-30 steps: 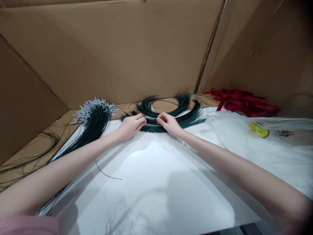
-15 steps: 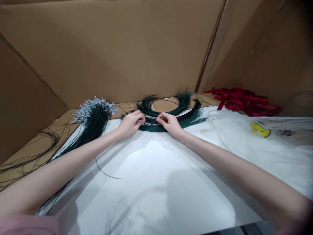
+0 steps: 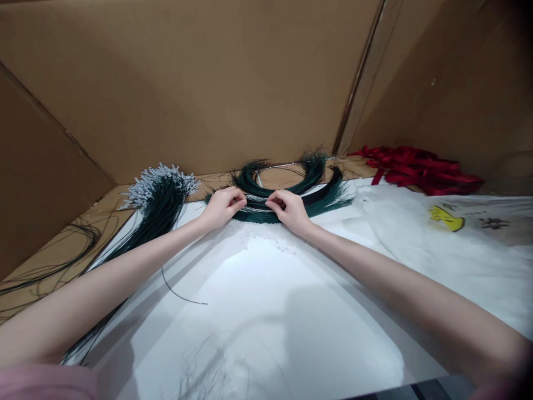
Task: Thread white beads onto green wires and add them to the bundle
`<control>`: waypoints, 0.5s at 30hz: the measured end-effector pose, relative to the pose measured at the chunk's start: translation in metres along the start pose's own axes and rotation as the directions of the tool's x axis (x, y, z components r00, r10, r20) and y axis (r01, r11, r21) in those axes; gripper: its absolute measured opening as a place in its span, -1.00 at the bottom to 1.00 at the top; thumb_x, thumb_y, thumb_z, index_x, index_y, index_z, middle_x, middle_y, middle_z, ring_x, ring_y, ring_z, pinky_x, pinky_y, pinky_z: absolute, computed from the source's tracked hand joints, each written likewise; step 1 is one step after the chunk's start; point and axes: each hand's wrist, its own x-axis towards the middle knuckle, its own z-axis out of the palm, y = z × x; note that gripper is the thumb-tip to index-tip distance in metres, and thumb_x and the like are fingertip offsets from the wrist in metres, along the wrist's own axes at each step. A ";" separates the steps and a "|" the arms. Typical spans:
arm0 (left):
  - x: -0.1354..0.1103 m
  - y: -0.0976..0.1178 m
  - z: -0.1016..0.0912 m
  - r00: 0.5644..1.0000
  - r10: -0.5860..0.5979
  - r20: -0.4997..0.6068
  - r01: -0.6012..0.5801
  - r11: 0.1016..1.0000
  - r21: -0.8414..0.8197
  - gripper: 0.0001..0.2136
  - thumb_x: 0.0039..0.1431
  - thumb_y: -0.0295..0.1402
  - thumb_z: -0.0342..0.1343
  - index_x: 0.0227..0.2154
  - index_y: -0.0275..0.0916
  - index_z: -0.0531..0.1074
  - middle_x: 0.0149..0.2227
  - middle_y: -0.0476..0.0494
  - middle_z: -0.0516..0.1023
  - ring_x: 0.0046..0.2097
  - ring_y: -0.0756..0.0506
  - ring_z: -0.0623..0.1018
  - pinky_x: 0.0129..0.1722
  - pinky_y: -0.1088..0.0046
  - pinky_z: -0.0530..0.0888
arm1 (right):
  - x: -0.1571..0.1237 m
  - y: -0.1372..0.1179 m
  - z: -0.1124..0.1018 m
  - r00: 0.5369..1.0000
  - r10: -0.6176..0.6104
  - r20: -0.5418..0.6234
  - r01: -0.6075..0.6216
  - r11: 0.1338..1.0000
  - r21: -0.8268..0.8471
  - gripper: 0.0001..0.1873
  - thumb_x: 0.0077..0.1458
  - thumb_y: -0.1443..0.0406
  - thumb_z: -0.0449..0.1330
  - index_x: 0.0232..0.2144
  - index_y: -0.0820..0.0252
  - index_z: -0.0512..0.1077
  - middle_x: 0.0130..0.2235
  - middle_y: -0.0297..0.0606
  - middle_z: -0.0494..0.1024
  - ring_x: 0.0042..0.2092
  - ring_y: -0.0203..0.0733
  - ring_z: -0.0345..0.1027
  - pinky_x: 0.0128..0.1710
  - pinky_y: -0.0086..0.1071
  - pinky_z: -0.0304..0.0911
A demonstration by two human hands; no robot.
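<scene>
Curved bundles of thin dark green wires (image 3: 312, 171) lie at the back of the white work surface, one behind the other. Over the front bundle, my left hand (image 3: 224, 208) is closed in a pinch, thumb against forefinger. My right hand (image 3: 290, 209) pinches the same way a short gap to its right, fingertips facing the left ones. Whatever sits between the fingertips is too small to make out. Just in front of the wires, small white beads (image 3: 266, 236) are scattered on the surface.
At left lies a long bunch of green wires with pale beaded tips (image 3: 160, 186). Red ribbons (image 3: 420, 169) are heaped at back right, behind a clear plastic bag (image 3: 416, 233) with a yellow print. Cardboard walls (image 3: 200, 89) enclose the back and sides. Loose wires (image 3: 62, 261) lie far left.
Both hands stay nearly in place, pinched over the front wire bundle, with only a slight shift to the left. The view has moved a little; nothing else visibly differs.
</scene>
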 end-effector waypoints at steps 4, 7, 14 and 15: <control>0.000 0.002 0.000 1.000 -0.010 -0.003 0.010 1.000 -0.002 -0.80 0.21 -0.30 0.01 -0.42 -0.28 0.44 -0.40 -0.09 0.49 -0.40 -0.04 0.42 -0.39 0.44 0.31 | 0.000 0.001 0.002 1.000 -0.023 -0.003 0.023 0.999 -0.040 -0.87 0.18 0.31 0.14 -0.42 0.16 0.41 -0.39 -0.24 0.47 -0.29 -0.15 0.32 -0.23 -0.36 0.19; 0.000 0.002 0.001 1.000 -0.004 0.007 0.004 1.000 0.003 -0.81 0.21 -0.29 0.02 -0.42 -0.27 0.45 -0.40 -0.09 0.48 -0.40 -0.05 0.42 -0.39 0.44 0.32 | 0.001 0.002 0.004 1.000 -0.025 -0.015 0.024 0.998 -0.063 -0.87 0.19 0.33 0.11 -0.41 0.16 0.39 -0.36 -0.23 0.47 -0.25 -0.13 0.31 -0.21 -0.35 0.18; -0.003 0.004 -0.003 0.996 0.065 -0.061 -0.059 0.994 0.096 -0.78 0.26 -0.29 0.01 -0.09 -0.23 0.41 -0.17 -0.17 0.47 -0.18 -0.13 0.46 -0.16 0.34 0.38 | 0.006 -0.001 0.003 0.998 -0.025 -0.051 0.022 0.998 -0.061 -0.86 0.21 0.35 0.06 -0.42 0.15 0.32 -0.34 -0.22 0.46 -0.26 -0.14 0.30 -0.21 -0.36 0.17; -0.003 0.006 -0.003 0.993 0.099 -0.068 -0.089 0.987 0.135 -0.74 0.27 -0.28 0.01 -0.04 -0.22 0.38 -0.11 -0.19 0.46 -0.10 -0.17 0.45 -0.08 0.30 0.37 | 0.006 -0.002 0.003 0.998 -0.029 -0.051 0.026 0.998 -0.054 -0.86 0.21 0.35 0.06 -0.42 0.15 0.32 -0.34 -0.22 0.46 -0.27 -0.14 0.30 -0.22 -0.36 0.17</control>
